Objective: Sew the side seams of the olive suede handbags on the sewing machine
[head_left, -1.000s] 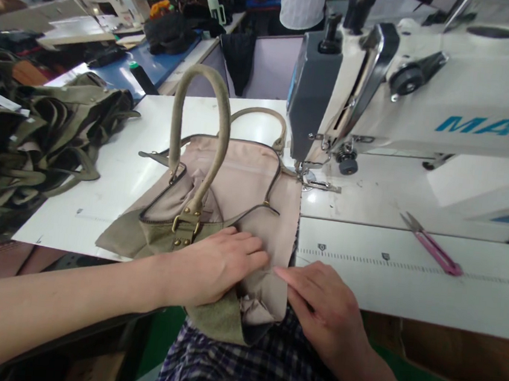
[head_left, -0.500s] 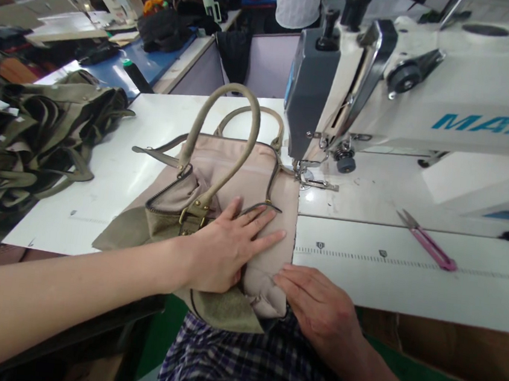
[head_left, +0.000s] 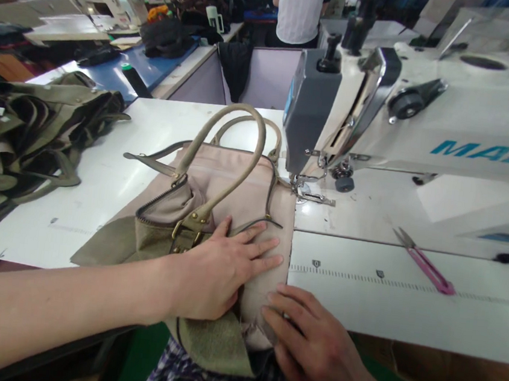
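Observation:
An olive handbag with a pinkish-beige lining (head_left: 238,170) lies on the machine table, its two handles standing up and its zipper parted. My left hand (head_left: 228,266) presses flat on the lining with fingers spread. At the lining's right edge, close to my lap, my right hand (head_left: 312,336) has its fingers curled over the cloth; its thumb is hidden. The far end of that edge reaches the presser foot (head_left: 298,186) of the sewing machine (head_left: 408,116). A strap of olive cloth (head_left: 215,341) hangs over the table's front edge below my left hand.
Pink-handled thread snips (head_left: 430,269) lie to the right on the table, by a printed ruler scale (head_left: 358,278). A heap of olive bag pieces (head_left: 37,131) fills the left side. Beyond stand another sewing machine (head_left: 105,2) and a person in a white top (head_left: 300,10).
The whole scene sits slightly lower in view. My right hand's fingers have shifted and bent more on the lining edge. My left hand stays flat on the bag.

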Tool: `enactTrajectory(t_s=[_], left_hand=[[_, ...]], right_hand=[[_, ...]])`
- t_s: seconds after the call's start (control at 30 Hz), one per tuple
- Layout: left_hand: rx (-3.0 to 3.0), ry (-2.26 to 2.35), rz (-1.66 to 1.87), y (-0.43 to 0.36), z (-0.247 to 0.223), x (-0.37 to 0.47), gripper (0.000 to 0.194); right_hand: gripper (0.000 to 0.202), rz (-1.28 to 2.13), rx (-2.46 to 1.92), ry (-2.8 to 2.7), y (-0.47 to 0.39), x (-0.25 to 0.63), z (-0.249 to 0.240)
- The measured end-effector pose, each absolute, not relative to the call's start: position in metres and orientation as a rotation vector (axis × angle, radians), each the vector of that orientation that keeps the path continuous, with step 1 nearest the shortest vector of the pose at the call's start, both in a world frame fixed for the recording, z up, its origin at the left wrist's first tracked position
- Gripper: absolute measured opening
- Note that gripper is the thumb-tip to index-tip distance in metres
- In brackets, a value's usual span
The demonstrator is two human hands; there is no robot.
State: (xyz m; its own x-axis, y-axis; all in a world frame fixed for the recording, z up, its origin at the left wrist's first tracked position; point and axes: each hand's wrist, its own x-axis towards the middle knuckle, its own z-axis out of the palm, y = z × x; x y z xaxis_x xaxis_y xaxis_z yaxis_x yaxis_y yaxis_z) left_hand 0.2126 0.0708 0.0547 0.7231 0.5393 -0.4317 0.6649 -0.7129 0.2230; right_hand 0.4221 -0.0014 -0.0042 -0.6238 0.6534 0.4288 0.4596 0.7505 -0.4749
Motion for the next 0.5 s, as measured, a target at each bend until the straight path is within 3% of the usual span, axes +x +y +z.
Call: enactTrajectory(t_s=[0.3, 0.5], left_hand=[[2.524, 0.985, -0.469, 0.080, 0.050, 0.229, 0.064], [2.487, 0.923, -0.571, 0.107, 0.078, 0.229, 0.050]], right_hand=[[0.037, 0.197, -0.736, -2.375, 0.018, 0.445, -0.008], [0.037, 0.143, -0.719, -2.439, 0.034, 0.443, -0.012]])
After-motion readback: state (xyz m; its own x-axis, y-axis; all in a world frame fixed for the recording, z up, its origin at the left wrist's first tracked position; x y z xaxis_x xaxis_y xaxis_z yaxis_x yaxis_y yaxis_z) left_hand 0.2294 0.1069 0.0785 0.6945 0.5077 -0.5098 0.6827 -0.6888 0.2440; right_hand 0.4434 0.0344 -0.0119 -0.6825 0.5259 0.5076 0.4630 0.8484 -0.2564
